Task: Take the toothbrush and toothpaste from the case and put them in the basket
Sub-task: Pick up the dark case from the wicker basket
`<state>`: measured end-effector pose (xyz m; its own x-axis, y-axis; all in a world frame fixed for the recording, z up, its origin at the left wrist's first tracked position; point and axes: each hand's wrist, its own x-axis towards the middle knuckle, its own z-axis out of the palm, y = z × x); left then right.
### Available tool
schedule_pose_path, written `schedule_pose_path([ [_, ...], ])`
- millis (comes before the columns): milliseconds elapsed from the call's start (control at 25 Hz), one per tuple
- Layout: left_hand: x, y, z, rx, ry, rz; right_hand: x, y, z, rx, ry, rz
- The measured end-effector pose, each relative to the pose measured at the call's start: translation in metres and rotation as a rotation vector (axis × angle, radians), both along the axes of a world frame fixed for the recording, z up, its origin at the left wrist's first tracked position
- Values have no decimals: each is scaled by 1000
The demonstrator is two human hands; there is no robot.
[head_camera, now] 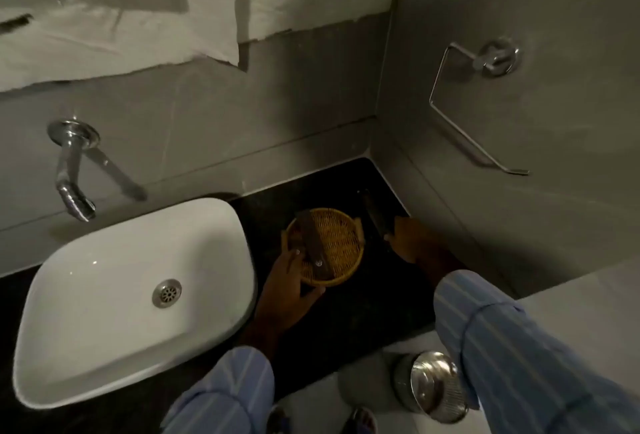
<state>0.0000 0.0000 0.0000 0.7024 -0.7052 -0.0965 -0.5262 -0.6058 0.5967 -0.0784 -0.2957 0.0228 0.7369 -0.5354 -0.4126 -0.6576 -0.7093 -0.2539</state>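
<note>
A round yellow woven basket stands on the black counter. A dark long item, too dim to name, lies across the basket's left half. My left hand is at the basket's near-left rim, with finger and thumb on either side of that item's near end. To the right, a dark long case lies along the wall. My right hand grips its near end. What the case holds is hidden in the dark.
A white basin fills the counter's left side, with a chrome tap above it. The grey wall on the right carries a metal holder. A steel bin stands on the floor below the counter's edge.
</note>
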Motion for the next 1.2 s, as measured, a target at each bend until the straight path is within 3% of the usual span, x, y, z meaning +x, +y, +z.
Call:
schedule_pose_path([
  [160,-43,20,-37,235,1,113,5,8,-34,34,-43,-149],
  [440,-74,39,-80,523,-40,0,15,8,-71,26,-78,-220],
  [840,-59,24,-38,370,-111,8,-1,3,-25,-25,-76,-221],
  [1200,15,-44,97,135,-340,-20,-2,7,85,70,-274,-204],
])
